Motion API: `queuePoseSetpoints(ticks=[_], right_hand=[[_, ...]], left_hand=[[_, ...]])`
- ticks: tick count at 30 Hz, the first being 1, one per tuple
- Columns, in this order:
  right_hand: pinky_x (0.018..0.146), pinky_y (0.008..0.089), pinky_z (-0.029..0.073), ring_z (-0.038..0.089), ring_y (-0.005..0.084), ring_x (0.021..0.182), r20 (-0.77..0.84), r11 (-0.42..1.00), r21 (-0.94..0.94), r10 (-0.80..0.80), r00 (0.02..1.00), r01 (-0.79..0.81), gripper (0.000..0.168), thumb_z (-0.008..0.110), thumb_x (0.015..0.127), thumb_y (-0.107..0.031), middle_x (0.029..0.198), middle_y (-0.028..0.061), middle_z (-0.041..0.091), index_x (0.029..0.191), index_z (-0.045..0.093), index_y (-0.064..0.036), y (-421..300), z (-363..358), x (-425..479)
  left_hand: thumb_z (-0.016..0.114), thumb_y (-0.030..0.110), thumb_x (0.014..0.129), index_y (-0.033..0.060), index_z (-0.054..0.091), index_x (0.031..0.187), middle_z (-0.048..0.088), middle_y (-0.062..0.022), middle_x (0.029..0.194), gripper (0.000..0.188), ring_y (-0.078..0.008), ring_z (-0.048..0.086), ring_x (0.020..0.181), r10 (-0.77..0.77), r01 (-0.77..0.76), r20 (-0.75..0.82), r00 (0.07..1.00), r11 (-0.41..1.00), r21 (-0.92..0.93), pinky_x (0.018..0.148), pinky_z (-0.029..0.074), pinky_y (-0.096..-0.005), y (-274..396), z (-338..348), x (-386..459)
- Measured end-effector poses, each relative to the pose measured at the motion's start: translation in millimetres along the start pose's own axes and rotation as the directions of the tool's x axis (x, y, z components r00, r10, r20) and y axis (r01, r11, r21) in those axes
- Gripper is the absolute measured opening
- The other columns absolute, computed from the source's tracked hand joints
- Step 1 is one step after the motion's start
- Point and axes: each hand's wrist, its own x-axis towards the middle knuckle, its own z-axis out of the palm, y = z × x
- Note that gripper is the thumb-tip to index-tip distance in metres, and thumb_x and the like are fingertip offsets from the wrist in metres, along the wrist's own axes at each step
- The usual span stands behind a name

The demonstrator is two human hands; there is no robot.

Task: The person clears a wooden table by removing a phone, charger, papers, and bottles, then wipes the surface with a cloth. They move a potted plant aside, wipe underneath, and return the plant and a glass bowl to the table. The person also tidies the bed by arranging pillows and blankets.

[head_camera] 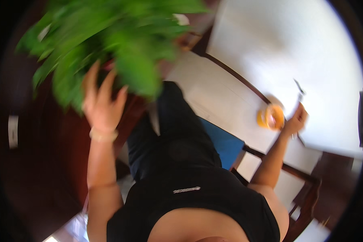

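Note:
A leafy green potted plant (118, 39), blurred, fills the upper left of the head view. My left hand (104, 103) is raised at its lower leaves with the fingers apart, and it grips nothing that I can see. The fingertips overlap the foliage, and I cannot tell whether they touch it. Out to the right, my right hand (297, 119) is closed around a small thin tool (299, 87) with a dark, narrow end pointing up. Blur hides what kind of tool it is. Just left of that hand in the view, an orange bucket (263, 118) stands on the floor.
A dark red wooden surface (48, 169) spans the left side, with a white label (13, 132) on it. Close behind my legs is a wooden chair with a blue seat (224, 142). A white wall (320, 54) with dark skirting (239, 77) rises at the right.

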Motion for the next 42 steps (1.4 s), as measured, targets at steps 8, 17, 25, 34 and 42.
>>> queuePoseSetpoints(ticks=[8,17,25,34,42], right_hand=[[0.064,0.0289,0.045,0.052,0.0157,0.066,0.015,0.923,-0.018,0.384,0.923,-0.383,0.009,0.065,0.084,-0.011,0.077,0.0041,0.056,0.087,0.067,-0.002,109,53,-102],[0.07,0.0346,0.049,0.061,0.0236,0.076,-0.303,0.648,-0.222,0.665,0.683,-0.729,0.023,0.065,0.08,-0.02,0.088,0.0119,0.065,0.092,0.069,0.0,254,74,-84],[0.079,0.0366,0.05,0.065,0.0265,0.085,-0.171,0.509,-0.399,0.776,0.608,-0.762,0.038,0.065,0.078,-0.022,0.094,0.016,0.068,0.11,0.062,0.001,368,85,-120],[0.073,0.0329,0.051,0.065,0.0196,0.072,-0.033,0.156,-0.173,0.986,0.164,-0.973,0.021,0.062,0.084,-0.022,0.075,0.0103,0.069,0.087,0.067,-0.002,278,158,-286],[0.043,0.0198,0.031,0.041,0.0048,0.048,0.719,0.485,0.151,0.543,0.433,-0.861,0.015,0.062,0.089,-0.021,0.061,-0.0011,0.053,0.085,0.061,-0.007,36,200,-227]], left_hand=[[0.062,0.028,0.086,0.0138,0.061,0.106,0.041,-0.0207,0.134,0.024,-0.038,0.034,0.128,0.517,-0.513,0.055,0.854,0.855,-0.072,0.104,0.029,-0.0561,2,18,-100],[0.064,0.014,0.074,0.0125,0.063,0.102,0.047,-0.0189,0.129,0.027,-0.0336,0.041,0.121,0.54,-0.328,0.435,0.721,0.818,-0.473,0.101,0.035,-0.0529,51,42,-115],[0.06,0.019,0.081,0.0075,0.057,0.116,0.046,-0.0225,0.13,0.036,-0.037,0.045,0.118,0.373,-0.116,0.657,0.655,0.909,-0.4,0.099,0.037,-0.0533,55,35,-98],[0.06,-0.008,0.078,-0.0004,0.06,0.102,0.068,-0.009,0.081,0.026,-0.025,0.064,0.073,0.268,0.167,0.684,0.678,0.85,-0.499,0.07,0.049,-0.035,61,36,-87],[0.067,0.002,0.082,0.0001,0.065,0.091,0.066,-0.0091,0.078,0.009,-0.013,0.062,0.07,-0.512,0.75,0.567,0.646,0.563,-0.347,0.064,0.05,-0.0273,7,6,-99]])
